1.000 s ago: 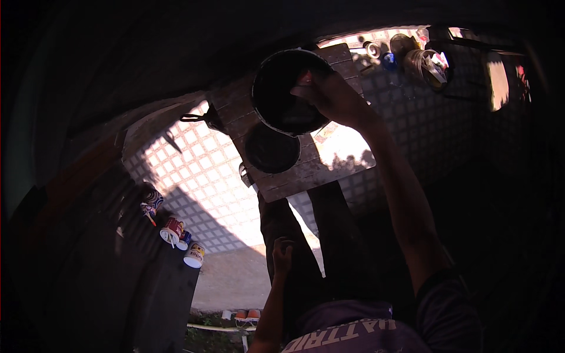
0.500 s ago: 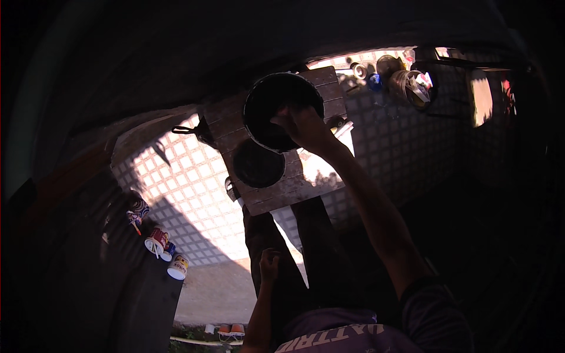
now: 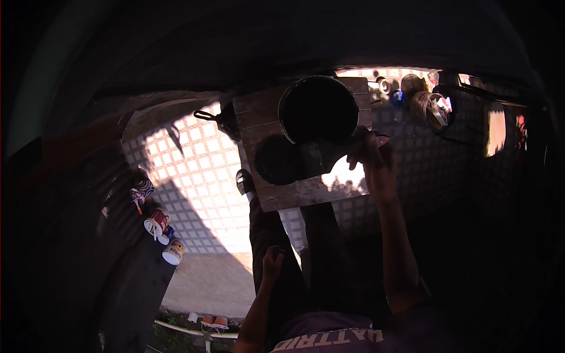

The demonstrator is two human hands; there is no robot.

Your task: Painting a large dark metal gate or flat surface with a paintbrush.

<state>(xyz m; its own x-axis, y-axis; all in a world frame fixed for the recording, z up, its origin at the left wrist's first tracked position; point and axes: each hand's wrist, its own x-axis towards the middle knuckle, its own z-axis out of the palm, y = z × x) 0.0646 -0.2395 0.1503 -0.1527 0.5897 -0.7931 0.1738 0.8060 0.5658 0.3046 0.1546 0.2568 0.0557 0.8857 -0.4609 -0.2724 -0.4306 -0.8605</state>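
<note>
Standing on the weathered wooden tabletop [image 3: 294, 194], the large round dark metal pot [image 3: 318, 109] occupies the far side, with a round dark lid [image 3: 278, 160] lying flat just beside it. The right hand [image 3: 371, 162] rests at the tabletop's right edge near the pot; its finger spread cannot be told in shadow. The left hand [image 3: 272, 259], loosely curled, holds nothing. Judgement: grip the rim firmly and keep the pot level.
</note>
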